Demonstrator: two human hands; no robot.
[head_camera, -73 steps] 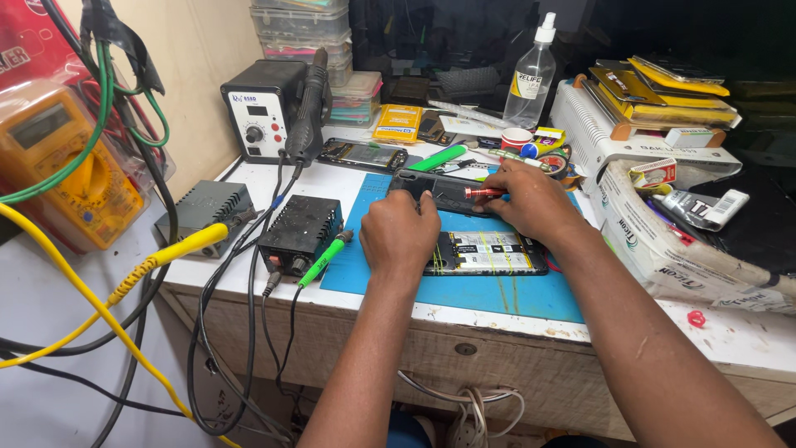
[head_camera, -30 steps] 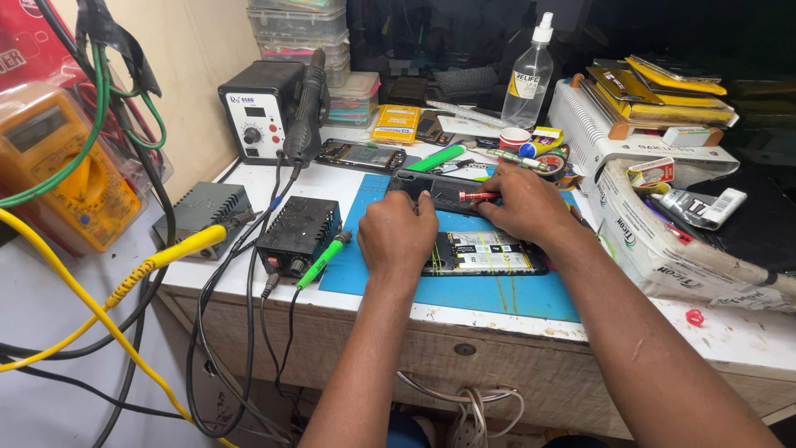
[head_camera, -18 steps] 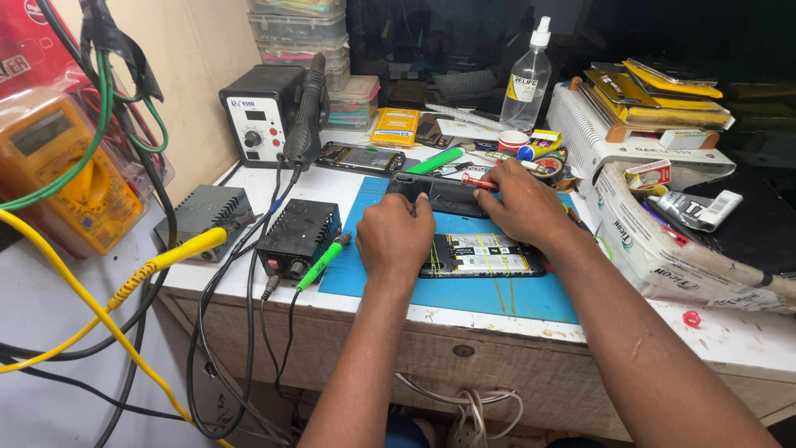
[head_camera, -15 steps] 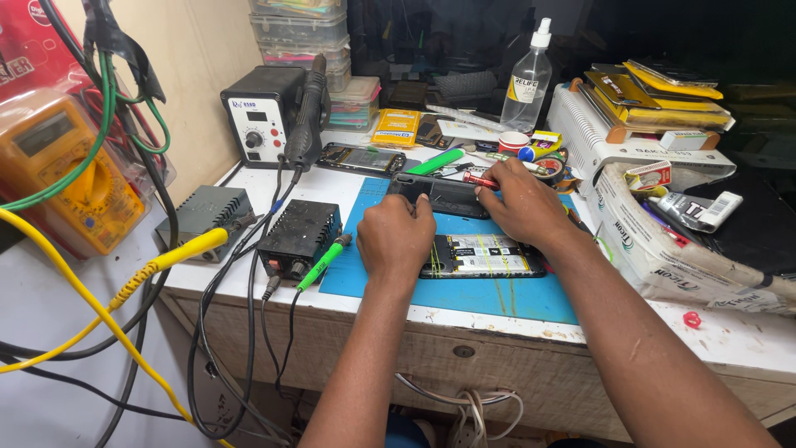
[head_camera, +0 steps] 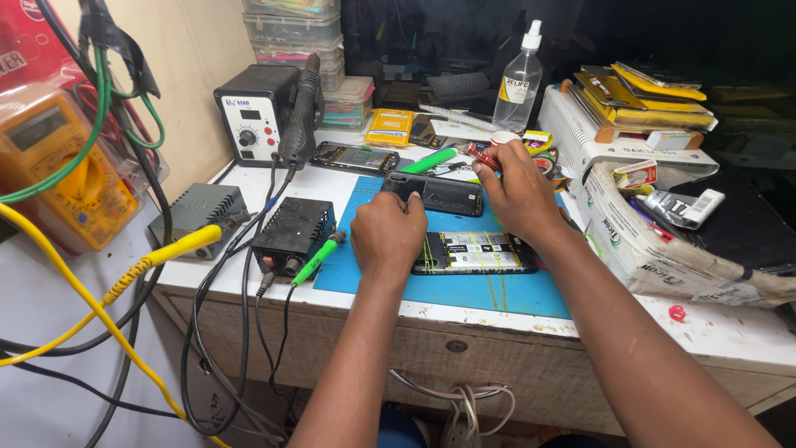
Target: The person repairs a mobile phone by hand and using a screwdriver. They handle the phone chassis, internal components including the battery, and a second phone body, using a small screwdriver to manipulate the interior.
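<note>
My left hand [head_camera: 387,235] rests knuckles-up on the blue work mat [head_camera: 464,286], fingers curled shut against the near left corner of the black phone back cover [head_camera: 434,193], which lies flat at the mat's far edge. My right hand [head_camera: 516,193] sits at the cover's right end, and between thumb and fingers it pinches a red-handled screwdriver [head_camera: 479,156] whose shaft sticks out to the far left, above the cover's right corner. Compared with half a second ago, the right hand has lifted a little off the cover, so the red handle now shows clear of my fingers where before it lay low across the cover's top edge; my left hand has hardly moved. The opened phone [head_camera: 474,252], its board and yellow strips exposed, lies on the mat just nearer to me than the cover, between my two wrists, in the same spot as before. Left of the mat stands a small black power box [head_camera: 294,232] with a green-handled tool [head_camera: 314,259] leaning at its near side, and beyond that, off the mat's far left corner, the hot-air rework station [head_camera: 259,115]. A clear spray bottle [head_camera: 519,78] stands beyond the mat's far edge.
</note>
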